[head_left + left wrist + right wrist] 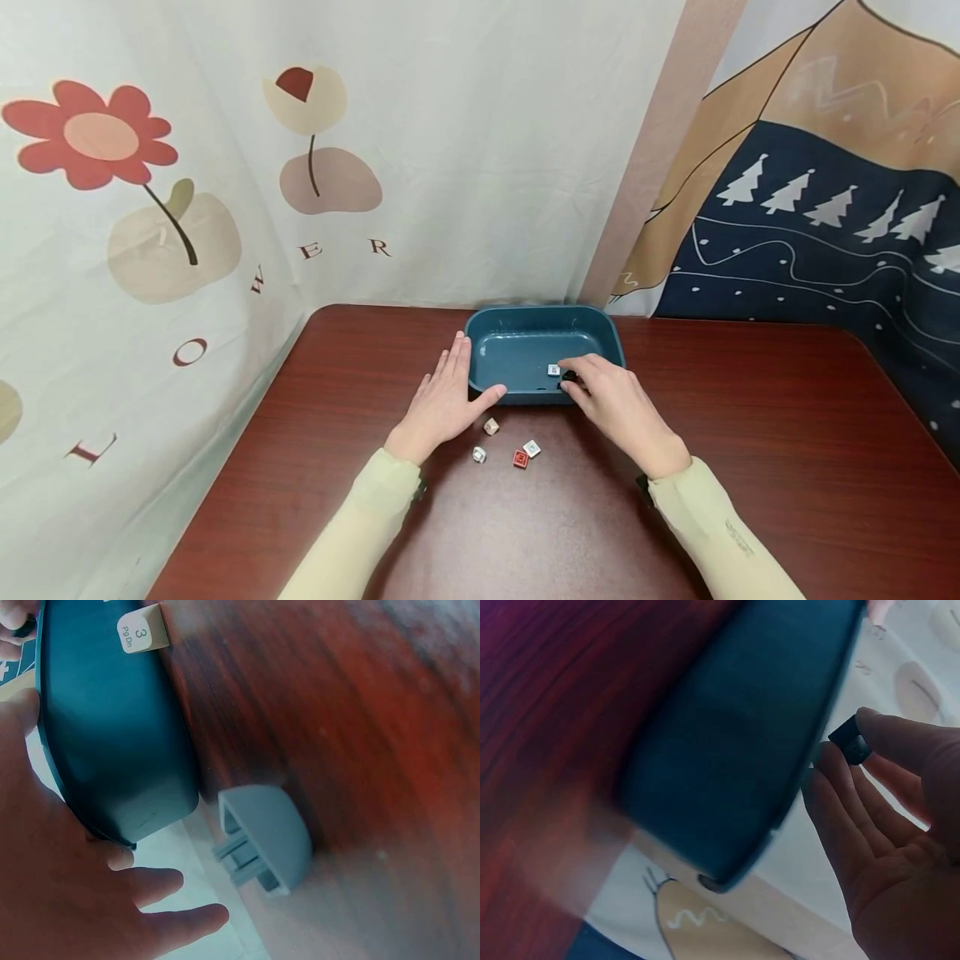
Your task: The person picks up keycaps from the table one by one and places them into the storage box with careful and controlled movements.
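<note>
My right hand (611, 400) pinches a small black keycap (850, 742) between thumb and fingertips, over the near right part of a teal plastic tray (544, 400). Beside those fingertips a white keycap (553, 369) shows inside the tray. My left hand (446, 400) lies against the tray's left end, fingers straight, thumb at the near rim. Before the tray are a beige keycap (142, 630) marked 3 and PgDn, a greyish one (266, 838) on its side with its stem showing, a red one (521, 459) and a white one (532, 449).
The tray stands near the back edge of a reddish-brown wooden table (750, 467). Behind the table hangs a pale curtain (480, 167) with printed flowers, and to the right a dark cloth (810, 267) with printed trees.
</note>
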Available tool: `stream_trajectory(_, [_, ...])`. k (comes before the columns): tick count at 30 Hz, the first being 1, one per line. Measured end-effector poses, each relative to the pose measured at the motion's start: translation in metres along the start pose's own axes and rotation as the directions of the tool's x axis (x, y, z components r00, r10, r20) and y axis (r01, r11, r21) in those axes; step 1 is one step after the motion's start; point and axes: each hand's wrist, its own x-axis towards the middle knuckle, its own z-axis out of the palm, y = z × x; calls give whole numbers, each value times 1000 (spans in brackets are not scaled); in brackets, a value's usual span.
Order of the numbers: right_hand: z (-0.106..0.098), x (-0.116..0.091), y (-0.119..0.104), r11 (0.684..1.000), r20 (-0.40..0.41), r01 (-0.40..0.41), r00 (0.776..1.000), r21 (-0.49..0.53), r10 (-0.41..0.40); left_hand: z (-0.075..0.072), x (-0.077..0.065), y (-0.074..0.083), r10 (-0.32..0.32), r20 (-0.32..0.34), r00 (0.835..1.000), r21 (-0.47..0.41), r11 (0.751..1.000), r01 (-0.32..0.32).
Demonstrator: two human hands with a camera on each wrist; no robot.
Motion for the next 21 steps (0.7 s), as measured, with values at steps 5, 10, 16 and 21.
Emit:
stream_trajectory(5, [5, 7, 9, 997, 43, -71, 997, 19, 70, 0, 1, 0, -9, 19, 1000, 1, 1000, 9])
stream_trajectory(10, [8, 15, 17, 995, 85, -103, 991, 3, 102, -1, 1, -2, -13, 29, 999, 1, 1000, 13])
stream_trajectory(16, [11, 25, 20, 988, 180, -152, 972, -12, 151, 0, 1, -1, -15, 28, 1000, 2, 1000, 14])
stream_trajectory(21, [13, 31, 20, 987, 212, -157, 965, -18, 157, 0, 0, -1, -15, 28, 999, 1, 1000, 15])
